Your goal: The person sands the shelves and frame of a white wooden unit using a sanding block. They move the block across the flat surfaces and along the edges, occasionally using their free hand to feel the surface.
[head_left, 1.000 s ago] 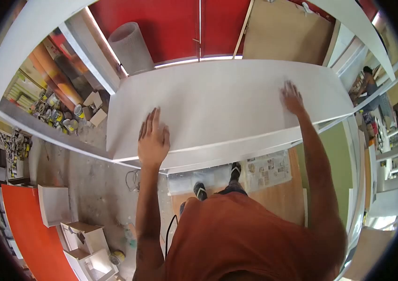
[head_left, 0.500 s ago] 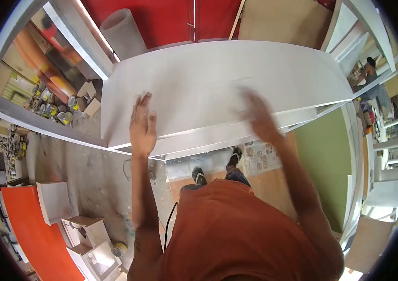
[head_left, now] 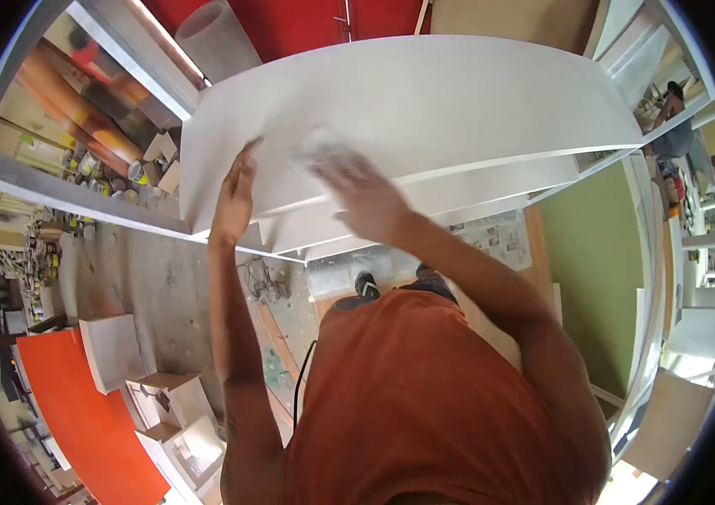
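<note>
A white board [head_left: 492, 109] with a curved far edge spans the view in front of me. My left hand [head_left: 235, 198] is at the board's left part near the front edge, fingers stretched out and holding nothing. Farther right, my right hand [head_left: 366, 194] is over the board, smeared by motion, its fingers pointing left and away from me. Under and beyond its fingertips shows a pale, sheet-like piece [head_left: 319, 145], too blurred to name exactly, close against the white surface.
A white shelf [head_left: 500, 181] lies below the board. Left, past the white frame [head_left: 88, 198], are cans and rolls. A red-orange panel [head_left: 79, 412] and white box units [head_left: 180, 421] stand lower left. A green panel [head_left: 597, 286] is on the right. Another person [head_left: 673, 122] is far right.
My right hand has swept left across the board towards my left hand. My left hand has shifted slightly left. The view has tilted a little, so the board appears higher.
</note>
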`<state>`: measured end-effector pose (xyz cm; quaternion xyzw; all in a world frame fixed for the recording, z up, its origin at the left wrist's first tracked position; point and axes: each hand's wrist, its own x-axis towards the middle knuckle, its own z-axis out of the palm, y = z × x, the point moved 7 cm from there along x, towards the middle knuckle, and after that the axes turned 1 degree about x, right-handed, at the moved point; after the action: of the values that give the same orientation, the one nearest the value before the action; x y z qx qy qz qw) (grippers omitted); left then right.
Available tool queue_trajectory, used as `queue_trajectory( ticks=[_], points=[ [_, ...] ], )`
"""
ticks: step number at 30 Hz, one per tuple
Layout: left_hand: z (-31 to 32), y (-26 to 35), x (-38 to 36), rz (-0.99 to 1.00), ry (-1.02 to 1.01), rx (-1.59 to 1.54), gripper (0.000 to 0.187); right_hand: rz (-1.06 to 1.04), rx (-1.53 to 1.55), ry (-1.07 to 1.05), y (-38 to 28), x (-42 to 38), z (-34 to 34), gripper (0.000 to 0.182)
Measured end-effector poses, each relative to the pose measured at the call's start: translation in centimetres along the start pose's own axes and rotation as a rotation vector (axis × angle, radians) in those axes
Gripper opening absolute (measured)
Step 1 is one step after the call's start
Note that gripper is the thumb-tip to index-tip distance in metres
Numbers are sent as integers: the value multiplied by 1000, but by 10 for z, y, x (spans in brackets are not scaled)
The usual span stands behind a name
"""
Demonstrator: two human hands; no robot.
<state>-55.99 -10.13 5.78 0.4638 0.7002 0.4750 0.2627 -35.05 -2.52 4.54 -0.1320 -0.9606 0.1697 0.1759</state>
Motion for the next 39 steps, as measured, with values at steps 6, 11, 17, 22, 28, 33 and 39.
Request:
queue_trajectory(
  ticks=[6,11,17,22,28,33,39],
  points=[
    [34,40,-68,429,-66,845,48,482,-309,35,203,-158,-134,102],
    [31,52,-94,408,-168,649,36,279,-201,140,126,-99,-50,102],
    [2,103,-13,429,37,230,29,-140,39,173,-49,36,45,65],
    [-7,75,-20,591,17,710,31,42,55,44,71,-61,-29,73],
    [-50,50,-126,457,126,803,36,276,-316,-144,160,-149,-119,76],
    [-32,44,-132,364,256,459,34,-271,-257,-86,43,-42,-41,65],
    [135,-80,-140,-246,-564,-229,28,-552,-57,35,-27,27,20,63]
  ],
)
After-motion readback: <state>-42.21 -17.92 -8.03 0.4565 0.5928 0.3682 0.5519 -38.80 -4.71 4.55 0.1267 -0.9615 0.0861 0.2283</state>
